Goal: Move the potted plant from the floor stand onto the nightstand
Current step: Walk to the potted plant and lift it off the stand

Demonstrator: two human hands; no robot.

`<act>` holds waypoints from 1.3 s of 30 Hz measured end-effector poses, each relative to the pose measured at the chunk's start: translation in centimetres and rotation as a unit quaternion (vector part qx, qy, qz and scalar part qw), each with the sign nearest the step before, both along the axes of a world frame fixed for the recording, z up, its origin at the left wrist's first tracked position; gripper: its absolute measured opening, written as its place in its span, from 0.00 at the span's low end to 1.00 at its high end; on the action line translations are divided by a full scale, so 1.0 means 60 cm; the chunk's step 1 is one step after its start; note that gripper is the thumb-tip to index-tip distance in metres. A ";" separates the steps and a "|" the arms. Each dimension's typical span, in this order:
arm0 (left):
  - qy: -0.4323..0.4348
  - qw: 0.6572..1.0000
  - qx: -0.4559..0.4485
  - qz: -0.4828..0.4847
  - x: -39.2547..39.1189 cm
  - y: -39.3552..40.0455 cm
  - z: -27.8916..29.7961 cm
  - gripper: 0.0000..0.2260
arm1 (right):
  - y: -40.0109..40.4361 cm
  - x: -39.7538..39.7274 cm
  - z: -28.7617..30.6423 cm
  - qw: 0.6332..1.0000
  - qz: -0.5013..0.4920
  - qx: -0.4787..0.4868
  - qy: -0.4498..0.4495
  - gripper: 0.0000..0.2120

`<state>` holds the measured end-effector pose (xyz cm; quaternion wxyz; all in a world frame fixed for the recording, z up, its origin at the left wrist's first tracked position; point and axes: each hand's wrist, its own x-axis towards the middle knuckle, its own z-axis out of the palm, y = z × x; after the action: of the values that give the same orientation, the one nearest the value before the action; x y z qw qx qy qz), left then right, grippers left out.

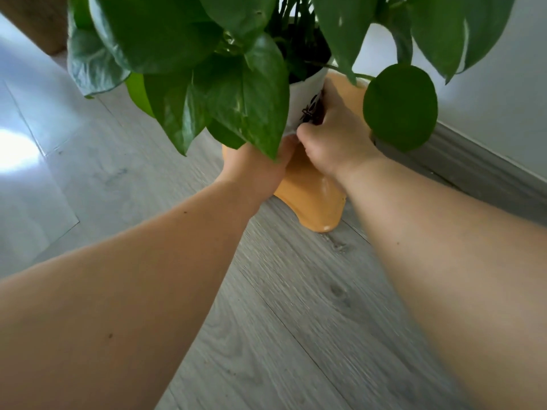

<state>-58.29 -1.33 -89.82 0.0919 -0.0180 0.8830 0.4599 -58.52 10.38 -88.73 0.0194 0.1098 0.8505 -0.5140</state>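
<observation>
On the grey wood-grain plank floor (296, 306), beside a grey skirting board (473, 167) and white wall (518, 84), stands an orange, glossy, rounded floor stand (310, 199). Upon it sits the white ceramic pot (302, 96) of a broad-leaved green plant (231, 84), dark-patterned on its side. Head view: the left hand (257, 170), partly hidden by leaves, wraps the pot's lower left; the right hand (334, 137) grips its right side, fingers curled against the wall of the pot.
</observation>
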 end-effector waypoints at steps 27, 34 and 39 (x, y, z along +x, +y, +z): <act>-0.044 0.970 0.232 0.064 0.095 -0.050 0.096 0.36 | -0.007 0.053 0.041 0.812 -0.164 -0.556 -0.069 0.23; -0.007 0.938 0.345 0.015 0.083 -0.074 0.169 0.29 | -0.053 0.050 0.094 0.823 -0.137 -0.551 -0.006 0.19; -0.038 0.903 0.427 -0.013 0.059 -0.084 0.224 0.46 | -0.060 0.051 0.157 0.787 -0.077 -0.611 0.028 0.18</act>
<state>-54.76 -6.34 -76.36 0.1304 0.0166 0.5982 0.7905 -55.44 6.80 -79.31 0.0194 0.1254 0.3478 -0.9289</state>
